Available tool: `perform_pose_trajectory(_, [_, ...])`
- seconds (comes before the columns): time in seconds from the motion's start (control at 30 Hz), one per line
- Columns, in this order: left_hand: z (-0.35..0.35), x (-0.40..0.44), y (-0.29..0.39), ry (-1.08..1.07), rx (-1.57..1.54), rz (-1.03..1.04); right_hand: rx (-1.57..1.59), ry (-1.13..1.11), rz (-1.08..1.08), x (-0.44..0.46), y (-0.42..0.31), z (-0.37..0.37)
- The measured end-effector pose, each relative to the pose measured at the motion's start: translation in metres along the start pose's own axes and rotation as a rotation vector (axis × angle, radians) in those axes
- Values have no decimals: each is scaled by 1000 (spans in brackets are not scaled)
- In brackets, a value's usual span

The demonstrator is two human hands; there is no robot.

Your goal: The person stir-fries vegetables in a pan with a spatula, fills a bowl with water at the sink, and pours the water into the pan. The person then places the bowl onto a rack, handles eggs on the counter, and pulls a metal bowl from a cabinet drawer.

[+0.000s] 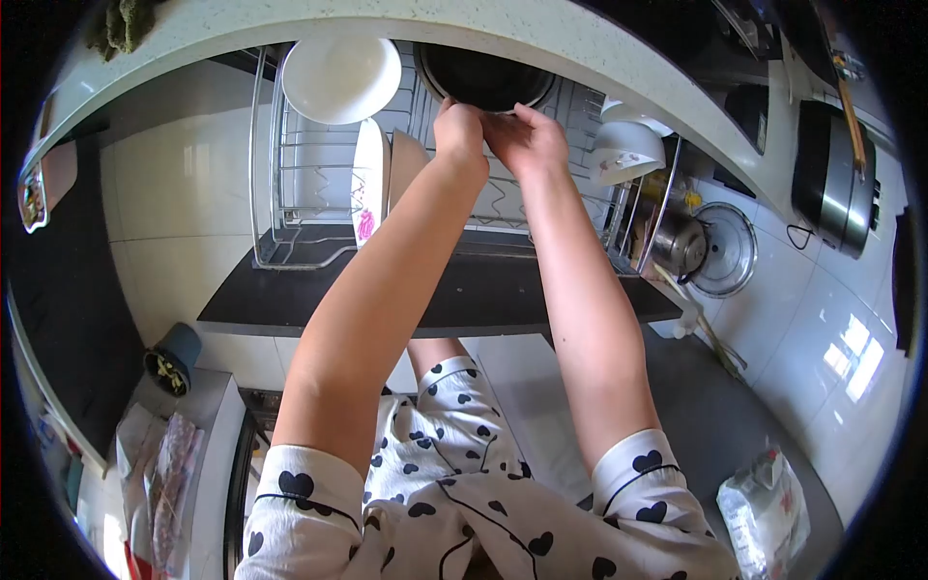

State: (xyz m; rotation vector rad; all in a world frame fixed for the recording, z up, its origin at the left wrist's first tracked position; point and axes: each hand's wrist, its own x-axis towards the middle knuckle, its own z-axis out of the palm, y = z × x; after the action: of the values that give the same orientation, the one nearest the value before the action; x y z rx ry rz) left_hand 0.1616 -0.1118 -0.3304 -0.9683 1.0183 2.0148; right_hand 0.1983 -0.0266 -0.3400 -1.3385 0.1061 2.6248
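Note:
A dark round pan (488, 77) sits in the pull-out wire dish rack (319, 155), its far part hidden under the counter edge. My left hand (458, 130) and my right hand (530, 140) meet side by side at its near rim. Both thumbs lie near the rim, and the other fingers curl in under it, partly hidden. Left of my hands are a white bowl (341, 79), a white dish with a pink flower (367, 188) standing on edge, and a brownish dish (406, 166). To the right, a white bowl (626, 153) leans in the rack.
A speckled counter edge (232, 53) arches over the rack. The drawer's black front panel (464, 290) crosses below my forearms. On the right are a metal pot (680, 244), a round lid (727, 249), a rice cooker (836, 179) and a plastic bag (766, 512).

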Motion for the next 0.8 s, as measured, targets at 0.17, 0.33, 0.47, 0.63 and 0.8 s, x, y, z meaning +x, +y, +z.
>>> perform_pose_trajectory(0.17, [4,-7,8,16,57,-38,23,8,28,7,-3,-5])
perform_pose_trajectory(0.33, [0,2,3,-5,53,-55,141,38,36,8,-6,-14])
perform_pose_trajectory(0.47, [-2,5,3,-36,80,-50,15,33,54,11,-7,-15])
perform_pose_trajectory(0.63, [-2,15,2,-3,122,-94,-116,79,75,2,-3,1])
perform_pose_trajectory(0.8, [-6,6,6,-18,72,-65,-95,93,160,2,-4,10])
